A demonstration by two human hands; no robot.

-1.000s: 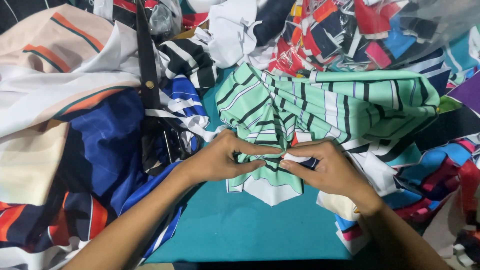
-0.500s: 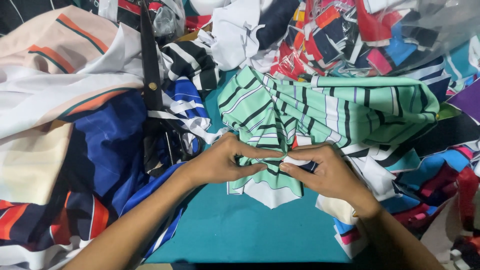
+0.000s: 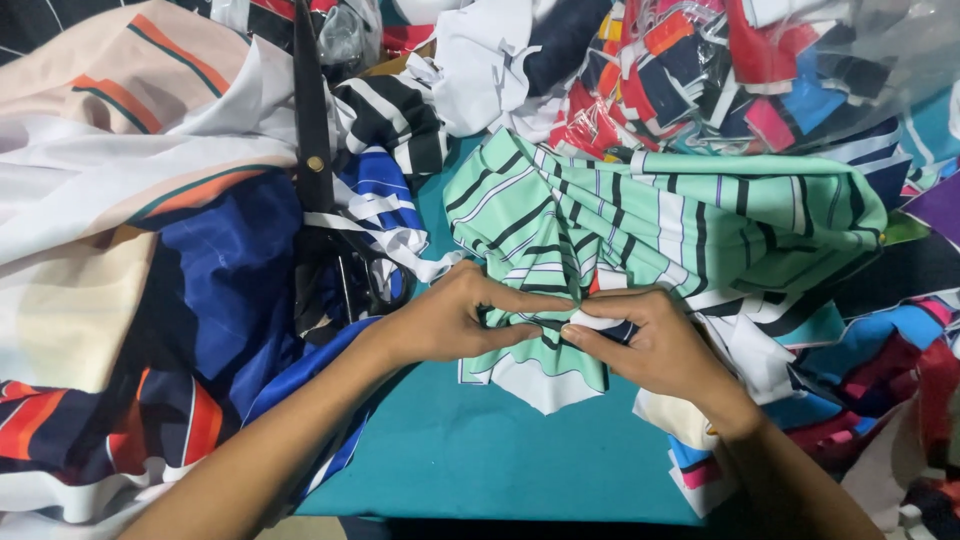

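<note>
Pinching a mint-green striped fabric piece (image 3: 640, 220) at its gathered edge, left hand (image 3: 450, 320) and right hand (image 3: 655, 345) close their fingers on it over the teal tabletop (image 3: 480, 460) — folding appears underway; tightening the pleat likely follows.

We see mint-green fabric (image 3: 640, 215) w/ black & white stripes, teal table (image 3: 470, 460), black scissors (image 3: 318, 170), navy-orange cloth (image 3: 190, 330), black-white striped scraps (image 3: 395, 120).
</note>
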